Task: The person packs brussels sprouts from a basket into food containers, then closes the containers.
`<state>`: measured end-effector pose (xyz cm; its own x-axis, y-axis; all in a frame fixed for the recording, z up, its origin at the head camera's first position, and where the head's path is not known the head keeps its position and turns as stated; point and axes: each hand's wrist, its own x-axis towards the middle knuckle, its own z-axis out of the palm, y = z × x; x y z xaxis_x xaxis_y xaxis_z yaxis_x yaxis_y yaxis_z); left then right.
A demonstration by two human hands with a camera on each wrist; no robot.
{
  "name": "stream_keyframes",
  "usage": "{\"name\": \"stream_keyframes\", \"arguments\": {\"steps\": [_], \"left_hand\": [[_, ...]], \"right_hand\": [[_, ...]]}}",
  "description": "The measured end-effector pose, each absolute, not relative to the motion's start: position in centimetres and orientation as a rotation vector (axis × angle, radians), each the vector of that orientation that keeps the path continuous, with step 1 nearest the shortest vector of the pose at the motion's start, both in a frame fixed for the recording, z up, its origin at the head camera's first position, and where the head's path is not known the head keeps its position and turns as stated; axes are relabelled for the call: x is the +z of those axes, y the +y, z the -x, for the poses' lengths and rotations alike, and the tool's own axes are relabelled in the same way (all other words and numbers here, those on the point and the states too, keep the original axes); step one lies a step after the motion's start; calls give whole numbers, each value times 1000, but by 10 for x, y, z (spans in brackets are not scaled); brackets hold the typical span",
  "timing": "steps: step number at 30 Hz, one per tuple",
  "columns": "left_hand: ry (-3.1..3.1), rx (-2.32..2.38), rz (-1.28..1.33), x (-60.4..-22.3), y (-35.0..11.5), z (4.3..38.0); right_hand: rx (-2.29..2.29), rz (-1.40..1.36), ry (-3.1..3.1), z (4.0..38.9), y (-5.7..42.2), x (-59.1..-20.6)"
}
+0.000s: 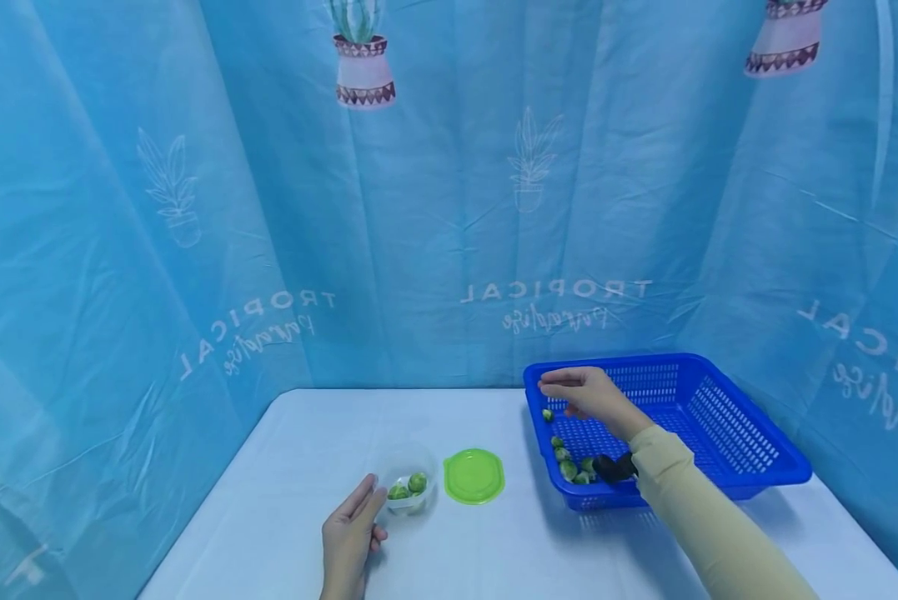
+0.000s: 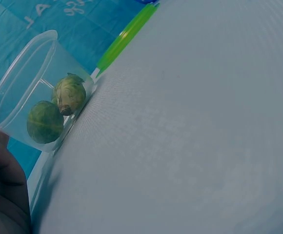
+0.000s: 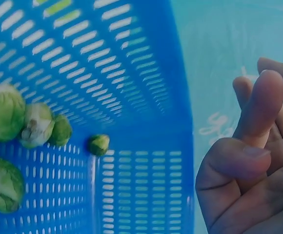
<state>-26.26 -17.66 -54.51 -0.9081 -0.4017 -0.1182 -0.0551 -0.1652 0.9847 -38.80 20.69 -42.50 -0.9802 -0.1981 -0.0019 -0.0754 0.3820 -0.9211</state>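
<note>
My left hand (image 1: 349,537) is at the near left side of a clear plastic tub (image 2: 36,73), its fingers at the rim. Inside the tub lie two Brussels sprouts (image 2: 70,95). Over the left side of a blue plastic basket (image 1: 726,408), my right hand (image 1: 589,396) hovers with fingers loosely bent and nothing visible between them. Several Brussels sprouts (image 3: 2,112) lie along the basket's left side. One small sprout (image 3: 98,145) sits apart in a corner, below the right hand.
A bright green lid (image 1: 474,477) lies flat on the white table (image 1: 328,425) between tub and basket. Something black (image 1: 612,468) shows by the right wrist, over the basket's near side. A blue printed curtain (image 1: 433,208) hangs behind and on both sides.
</note>
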Motion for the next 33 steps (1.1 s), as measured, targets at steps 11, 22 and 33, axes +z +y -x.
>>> {"name": "stream_keyframes", "arguments": {"steps": [11,22,33], "left_hand": [[-1865,-2143,-547,-544,-174,264],[-1878,-2126,-568,-543,-174,264],[-1879,-2138,-557,-544,-176,264]], "right_hand": [[-1652,197,2527,401,207,-436],[-1618,134,2534,416,207,-451],[-1606,88,2541,425,208,-459]]}}
